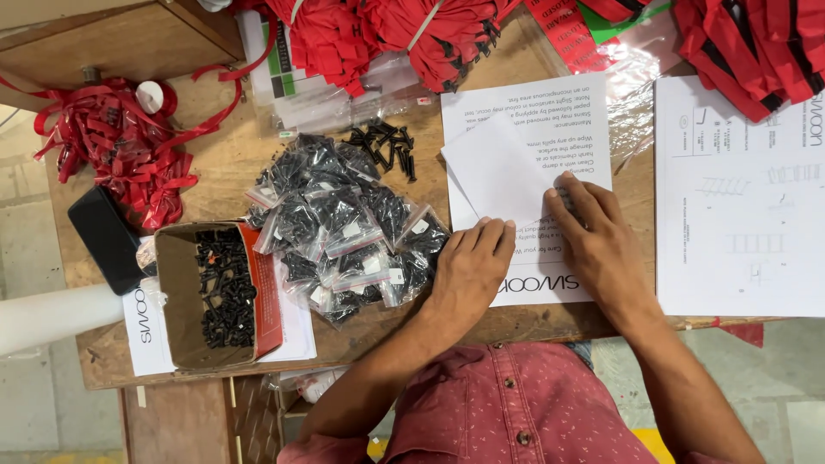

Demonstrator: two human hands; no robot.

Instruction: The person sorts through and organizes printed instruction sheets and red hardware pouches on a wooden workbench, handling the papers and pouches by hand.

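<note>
Left hand (468,268): fingers flat, grasping nothing, pressing printed sheet (550,120) at folded corner.
Right hand (597,236): fingers spread, released, flat on same sheet.
Screw bags (344,228): just left of left fingers.
Box of screws (215,292): farther left.

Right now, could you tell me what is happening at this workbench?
A person is folding a printed instruction sheet on the wooden table. The left hand and the right hand both press on it. Beside the left hand lies a pile of bagged black screws, next to an open cardboard box of screws.
</note>
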